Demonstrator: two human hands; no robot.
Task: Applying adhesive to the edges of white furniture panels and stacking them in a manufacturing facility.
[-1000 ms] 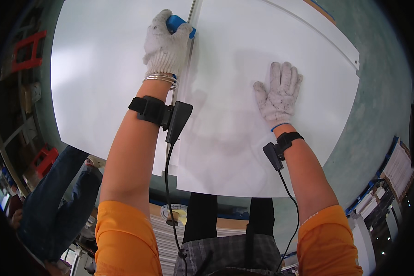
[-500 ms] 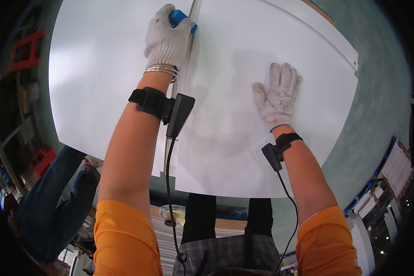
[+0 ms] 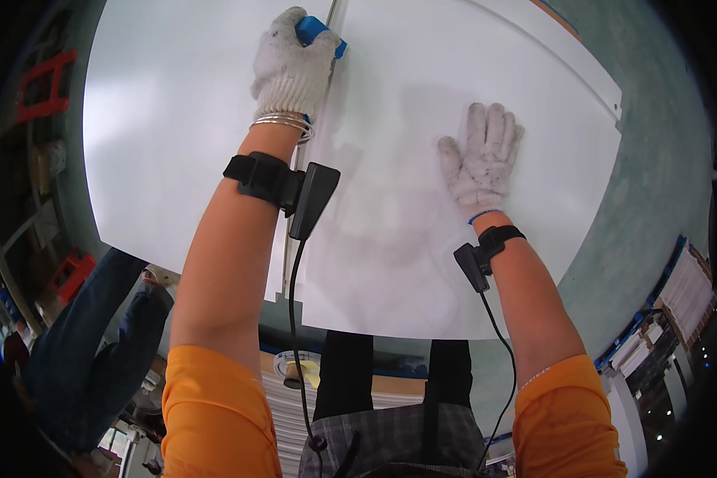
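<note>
Two large glossy white panels lie side by side, a left panel [image 3: 167, 159] and a right panel [image 3: 374, 263], with a narrow dark seam between them. At the far end of the seam, my gloved left hand [image 3: 291, 68] is closed around a small blue block-like tool [image 3: 315, 32]. Most of that tool is hidden by the glove, so its exact kind does not show. My right hand [image 3: 484, 159], in a smudged white knit glove, rests flat on the right panel with its fingers stretched out and holds nothing.
Beyond the panels is a greenish floor [image 3: 653, 183]. At lower left another person's legs in jeans [image 3: 95, 342] stand close to the left panel. Red frames [image 3: 48, 86] and shelving line the left side. A tape roll [image 3: 295, 373] lies below the near edge.
My left hand and the blue tool have shifted very slightly to the right. The right hand stays flat in nearly the same spot, a touch farther up.
</note>
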